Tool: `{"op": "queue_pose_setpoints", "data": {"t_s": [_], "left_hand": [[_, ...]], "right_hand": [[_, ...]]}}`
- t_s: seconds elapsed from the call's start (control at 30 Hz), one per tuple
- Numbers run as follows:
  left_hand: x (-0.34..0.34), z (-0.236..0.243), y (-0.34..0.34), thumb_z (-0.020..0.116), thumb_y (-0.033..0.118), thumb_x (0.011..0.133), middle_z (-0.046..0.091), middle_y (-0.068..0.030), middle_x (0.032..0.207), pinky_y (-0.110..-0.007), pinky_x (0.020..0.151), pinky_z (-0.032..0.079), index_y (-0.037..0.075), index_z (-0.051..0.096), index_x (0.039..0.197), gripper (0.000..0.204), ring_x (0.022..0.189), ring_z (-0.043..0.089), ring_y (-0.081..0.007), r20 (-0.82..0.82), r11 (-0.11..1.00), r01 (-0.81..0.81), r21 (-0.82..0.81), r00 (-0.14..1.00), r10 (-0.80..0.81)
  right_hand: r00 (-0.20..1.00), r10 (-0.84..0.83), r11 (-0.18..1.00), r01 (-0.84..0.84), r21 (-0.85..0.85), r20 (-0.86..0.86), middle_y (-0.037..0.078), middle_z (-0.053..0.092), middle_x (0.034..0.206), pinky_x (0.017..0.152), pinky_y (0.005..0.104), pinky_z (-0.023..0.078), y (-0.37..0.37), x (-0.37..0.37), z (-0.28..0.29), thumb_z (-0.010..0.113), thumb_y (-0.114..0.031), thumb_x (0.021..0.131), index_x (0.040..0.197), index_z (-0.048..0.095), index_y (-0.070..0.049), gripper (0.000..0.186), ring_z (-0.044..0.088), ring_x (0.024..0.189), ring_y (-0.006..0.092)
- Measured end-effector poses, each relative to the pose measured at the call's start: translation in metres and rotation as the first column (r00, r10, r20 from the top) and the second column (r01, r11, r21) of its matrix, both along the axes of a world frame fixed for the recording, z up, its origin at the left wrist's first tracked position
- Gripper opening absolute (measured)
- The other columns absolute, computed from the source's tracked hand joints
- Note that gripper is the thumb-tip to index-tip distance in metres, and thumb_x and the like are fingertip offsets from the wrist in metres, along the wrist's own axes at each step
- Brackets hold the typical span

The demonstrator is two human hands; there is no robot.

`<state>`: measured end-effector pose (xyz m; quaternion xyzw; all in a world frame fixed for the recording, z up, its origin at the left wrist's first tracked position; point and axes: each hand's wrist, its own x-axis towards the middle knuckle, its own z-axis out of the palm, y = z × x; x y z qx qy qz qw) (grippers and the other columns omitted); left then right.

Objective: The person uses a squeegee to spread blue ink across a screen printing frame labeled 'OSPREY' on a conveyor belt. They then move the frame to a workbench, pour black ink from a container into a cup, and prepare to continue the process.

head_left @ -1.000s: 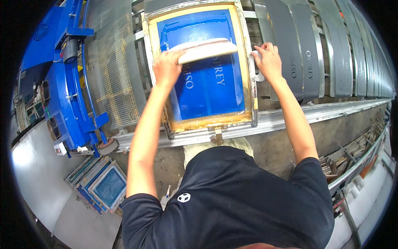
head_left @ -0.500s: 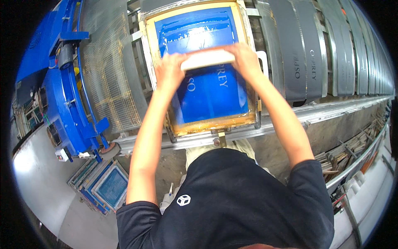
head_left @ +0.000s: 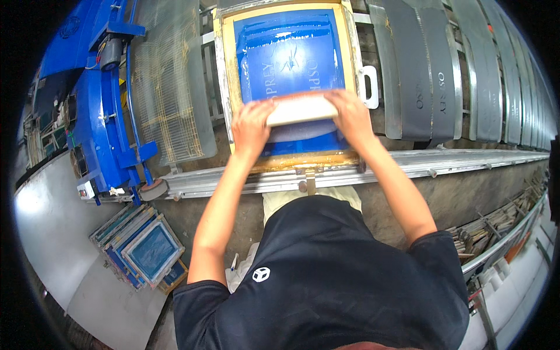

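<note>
A squeegee [head_left: 302, 112] with a pale, wide handle lies across a screen-printing frame [head_left: 224, 76] in front of me. My left hand [head_left: 252, 127] is closed round its left end, and my right hand [head_left: 352, 116] grips the right end. Under it stretches the frame's blue mesh [head_left: 254, 73], with pale lettering and a small emblem showing through. Wet, glossy ink [head_left: 286, 34] lies along the mesh's far end. The squeegee is over the nearer half of the mesh; its blade edge is hidden from me.
A metal rail [head_left: 443, 166] runs along the near edge of the bench. Grey printed panels [head_left: 429, 81] line up to the right. At left stand a blue machine [head_left: 96, 134] and a grid-marked panel [head_left: 175, 87]. Several spare screens [head_left: 153, 251] are stacked at lower left.
Both hands have drawn the squeegee toward my body, from the middle of the mesh to its nearer part. More lettering now shows beyond it. The whole view has shifted slightly.
</note>
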<state>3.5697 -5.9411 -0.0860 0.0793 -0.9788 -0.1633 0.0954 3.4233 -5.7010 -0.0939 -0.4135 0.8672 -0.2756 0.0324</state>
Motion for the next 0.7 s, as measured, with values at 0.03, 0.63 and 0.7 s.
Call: {"op": "queue_pose_setpoints", "data": {"t_s": [0.03,0.63,0.7], "left_hand": [[-0.026,-0.003,-0.014,0.067,-0.006,0.073,0.073,0.0010,0.113,-0.039,0.088,0.055,0.020,0.075,0.112,0.048,0.105,0.068,-0.0231,-0.003,0.998,-0.036,0.051,0.999,0.036],[-0.229,-0.009,-0.128,0.071,0.019,0.080,0.075,-0.0084,0.102,-0.045,0.086,0.056,0.033,0.076,0.113,0.036,0.095,0.071,-0.0308,0.299,0.994,-0.109,0.008,0.949,0.102],[-0.214,-0.006,-0.119,0.070,0.019,0.081,0.075,-0.0077,0.100,-0.045,0.084,0.057,0.032,0.076,0.112,0.034,0.094,0.071,-0.0307,0.316,0.996,-0.086,0.039,0.946,0.069]], "right_hand": [[0.999,0.003,1.000,-0.003,0.002,-0.047,0.013,0.064,0.109,0.093,0.0412,0.052,-0.014,-0.027,-0.005,0.066,0.004,0.070,0.113,0.068,-0.006,0.044,0.060,0.109,0.0325],[0.997,-0.071,0.985,0.073,0.157,-0.017,0.017,0.073,0.099,0.089,0.0447,0.054,-0.120,-0.225,-0.032,0.079,-0.014,0.070,0.100,0.077,-0.010,0.031,0.068,0.099,0.0365],[0.994,-0.072,0.983,0.057,0.176,0.081,0.017,0.072,0.099,0.088,0.0449,0.054,-0.110,-0.207,-0.027,0.079,-0.013,0.071,0.101,0.077,-0.011,0.030,0.067,0.098,0.0362]]}}
